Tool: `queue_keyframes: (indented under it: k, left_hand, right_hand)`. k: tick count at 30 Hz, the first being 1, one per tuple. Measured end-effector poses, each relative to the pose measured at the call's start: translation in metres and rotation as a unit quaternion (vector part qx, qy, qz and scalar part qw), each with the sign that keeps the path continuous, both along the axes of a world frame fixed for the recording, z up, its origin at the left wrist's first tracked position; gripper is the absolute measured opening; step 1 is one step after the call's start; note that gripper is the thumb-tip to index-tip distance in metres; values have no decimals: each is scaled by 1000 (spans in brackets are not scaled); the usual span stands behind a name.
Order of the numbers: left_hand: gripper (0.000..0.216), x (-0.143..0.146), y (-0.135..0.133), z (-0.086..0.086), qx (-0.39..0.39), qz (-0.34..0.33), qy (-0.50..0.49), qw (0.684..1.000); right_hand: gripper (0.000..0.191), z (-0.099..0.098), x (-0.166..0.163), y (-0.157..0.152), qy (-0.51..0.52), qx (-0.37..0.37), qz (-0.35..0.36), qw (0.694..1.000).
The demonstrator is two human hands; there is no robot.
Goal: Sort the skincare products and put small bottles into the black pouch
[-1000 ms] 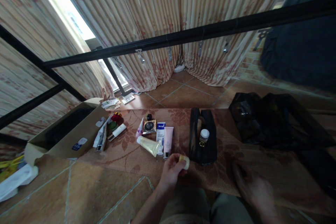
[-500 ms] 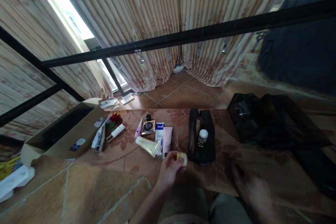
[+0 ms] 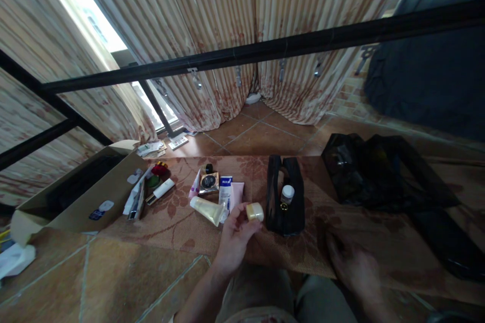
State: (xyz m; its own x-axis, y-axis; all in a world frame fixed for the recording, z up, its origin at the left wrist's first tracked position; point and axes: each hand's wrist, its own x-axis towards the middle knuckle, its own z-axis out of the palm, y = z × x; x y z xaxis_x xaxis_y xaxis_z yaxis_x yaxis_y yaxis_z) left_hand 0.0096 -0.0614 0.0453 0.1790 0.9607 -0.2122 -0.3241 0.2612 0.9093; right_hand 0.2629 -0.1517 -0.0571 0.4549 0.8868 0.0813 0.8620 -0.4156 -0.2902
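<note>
A small round cream jar (image 3: 255,211), yellowish with a pale end, is pinched between the thumb and fingers of my left hand (image 3: 237,227). It is just left of a black mesh pouch (image 3: 270,212) with its top unzipped. Inside the pouch's opening a white-capped bottle (image 3: 287,193) stands upright. Beyond my left hand lie a pink tube (image 3: 237,193), a blue-and-white tube (image 3: 225,193) and a cream-coloured tube (image 3: 206,209). My right hand (image 3: 354,265) is low over the cloth, right of the pouch; its fingers are dark and blurred.
A square compact (image 3: 208,181) and a small black-lidded jar (image 3: 207,168) lie behind the tubes. Farther left are a white-capped stick (image 3: 161,191) and an open cardboard box (image 3: 81,207). A black mesh bag (image 3: 373,174) lies right. A dark bar (image 3: 227,58) crosses in front of the curtains.
My left hand has raised and turned the cream jar, so more of its side shows. The whole view has shifted slightly; my right hand stays low at the right.
</note>
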Motion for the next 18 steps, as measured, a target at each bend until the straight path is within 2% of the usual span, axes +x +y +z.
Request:
queue_keyframes:
  k: [5, 8, 10, 12, 14, 16, 18]
  left_hand:
    - [33, 12, 26, 27, 98, -24, 13, 995]
    - [31, 23, 48, 37, 190, -48, 98, 976]
    - [32, 31, 65, 40, 248, -75, 189, 947]
    - [34, 41, 81, 40, 309, -116, 329, 885]
    - [35, 51, 96, 40, 377, -143, 455, 794]
    - [31, 62, 108, 42, 439, -158, 540, 701]
    - [24, 73, 117, 45, 468, -176, 596, 628]
  right_hand:
    - [37, 0, 0, -1, 14, 0, -2, 1000]
    - [36, 0, 0, -1, 21, 0, 1, 1000]
    - [34, 0, 1, -2, 20, -2, 4, 1000]
    - [33, -2, 2, -3, 13, -4, 13, 1000]
    - [32, -5, 4, -4, 4, -5, 29, 1000]
    - [33, -9, 8, -4, -1, -13, 49, 999]
    - [33, -13, 13, -5, -3, -23, 56, 998]
